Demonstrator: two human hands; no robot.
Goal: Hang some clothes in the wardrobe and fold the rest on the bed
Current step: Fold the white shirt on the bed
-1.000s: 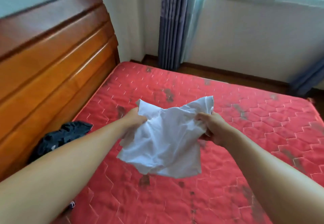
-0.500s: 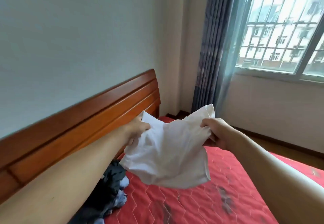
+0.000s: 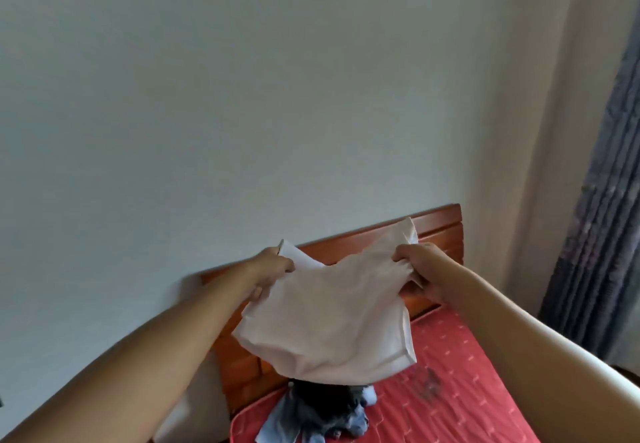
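White garment [image 3: 329,324] aloft — left hand [image 3: 273,271] pinching one corner, right hand [image 3: 420,269] seemingly bunching the other

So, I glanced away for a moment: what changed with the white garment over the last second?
The white garment was carried from over the middle of the mattress toward the headboard, now hanging above the dark clothes pile; the view tilted up. Unchanged: the left hand and right hand each grip its top edge.

Home bedroom, bed with red quilted mattress [image 3: 450,383], wooden headboard [image 3: 440,226], plain wall [image 3: 242,96], blue curtain [image 3: 602,200]
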